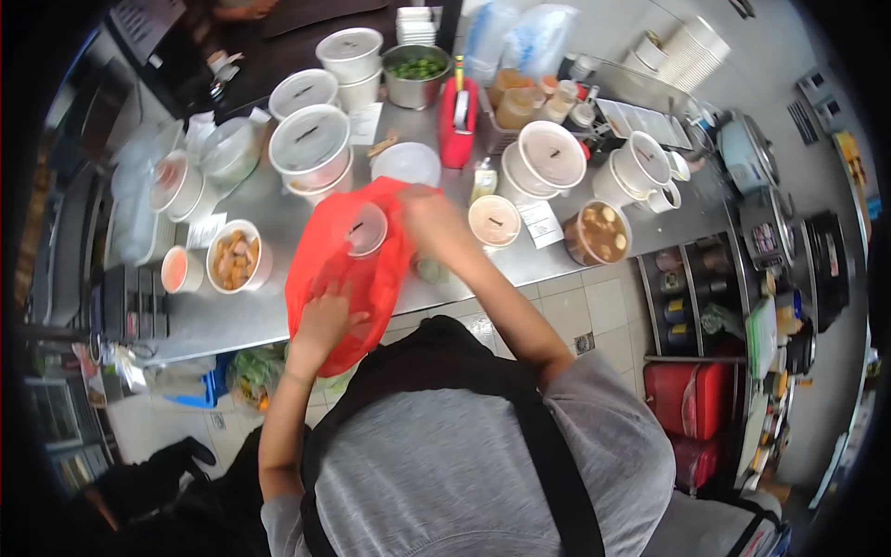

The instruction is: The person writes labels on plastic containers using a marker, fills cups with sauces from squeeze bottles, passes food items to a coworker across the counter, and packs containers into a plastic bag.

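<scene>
A red plastic bag (320,223) hangs over the front edge of the steel table, with a lidded round container (368,230) showing at its mouth. My right hand (432,223) is closed on the bag's upper right edge, slightly blurred. Against the near side of the bag lies my left hand (325,320), its fingers spread on the plastic. To the left are an uncovered tub of orange-brown food chunks (235,257) and a small cup with pink-red contents (180,269). Right of my right hand stands a small lidded tub (495,223).
Stacked lidded tubs (311,144) stand behind the bag, near a white plate lid (406,164) and a red tape dispenser (458,121). A tub of brown soup (598,232) sits near the front edge. Shelves (696,297) and red bags (687,399) are at right.
</scene>
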Demonstrator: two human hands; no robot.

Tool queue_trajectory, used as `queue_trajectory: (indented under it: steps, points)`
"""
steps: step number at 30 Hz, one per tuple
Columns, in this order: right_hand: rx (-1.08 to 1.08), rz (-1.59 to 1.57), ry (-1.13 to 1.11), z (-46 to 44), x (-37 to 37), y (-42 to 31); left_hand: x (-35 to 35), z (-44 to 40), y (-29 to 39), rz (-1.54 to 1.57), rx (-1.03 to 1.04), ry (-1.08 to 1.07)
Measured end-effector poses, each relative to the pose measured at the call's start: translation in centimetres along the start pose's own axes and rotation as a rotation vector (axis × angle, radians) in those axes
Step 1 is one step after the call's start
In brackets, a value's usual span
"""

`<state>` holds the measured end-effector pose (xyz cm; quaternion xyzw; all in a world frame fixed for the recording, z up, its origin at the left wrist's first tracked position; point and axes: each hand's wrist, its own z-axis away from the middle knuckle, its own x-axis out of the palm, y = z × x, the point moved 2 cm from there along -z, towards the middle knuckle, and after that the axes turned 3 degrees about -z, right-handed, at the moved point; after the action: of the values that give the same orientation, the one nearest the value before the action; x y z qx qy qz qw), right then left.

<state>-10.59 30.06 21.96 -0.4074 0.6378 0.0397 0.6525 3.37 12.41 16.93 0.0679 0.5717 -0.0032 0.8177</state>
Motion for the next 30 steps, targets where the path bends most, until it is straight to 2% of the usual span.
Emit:
queue_trajectory:
  steps: [2,3,5,6,8,9,10,12,15,17,21,22,25,27,30]
  points:
    - [0.386,0.152,0.216,3.6,-3.4,5.1,-2.1,1.5,0.2,0.043,0.170,0.284]
    - [0.549,0.160,0.264,5.6,-3.4,8.4,-3.3,2.5,0.6,0.039,0.175,0.282]
    - [0.715,0.191,0.129,8.8,-2.4,13.3,-6.0,4.7,1.2,-0.235,-0.033,0.725]
    - [0.718,0.186,0.136,9.7,-1.6,15.0,-5.9,4.9,0.8,-0.241,-0.026,0.728]
    - [0.807,-0.940,0.145,11.0,0.1,17.3,-5.0,4.8,-0.9,-0.037,-0.255,0.547]
    - [0.763,-1.026,0.186,11.0,0.1,17.4,-4.6,4.5,-1.9,0.105,-0.291,0.436]
    - [0.717,-1.117,0.220,10.8,-0.1,16.8,-4.6,4.2,-2.6,0.099,-0.318,0.441]
    - [0.693,-1.004,0.121,10.3,-0.6,17.3,-4.9,3.2,-3.4,0.194,-0.133,0.410]
    - [0.638,-0.960,0.100,9.6,-0.6,17.3,-4.9,2.2,-3.9,0.213,-0.120,0.403]
    - [0.756,-0.964,-0.044,9.2,-0.6,17.3,-5.2,2.4,-4.0,0.226,-0.144,0.397]
    - [0.670,-1.146,-0.024,9.5,0.7,18.0,-4.8,2.4,-4.6,0.327,-0.102,0.447]
    - [0.691,-1.143,-0.005,9.5,0.0,17.3,-4.9,2.2,-4.7,0.340,-0.110,0.467]
    - [0.610,-1.127,-0.129,8.3,-3.4,13.9,-4.7,2.4,-5.4,0.387,-0.106,0.465]
    - [0.440,-1.078,-0.327,6.8,-4.8,9.5,-4.3,1.7,-5.9,0.454,-0.045,0.436]
    - [0.234,-1.078,-0.459,3.5,-3.0,3.4,-4.8,1.8,-5.4,0.427,0.000,0.467]
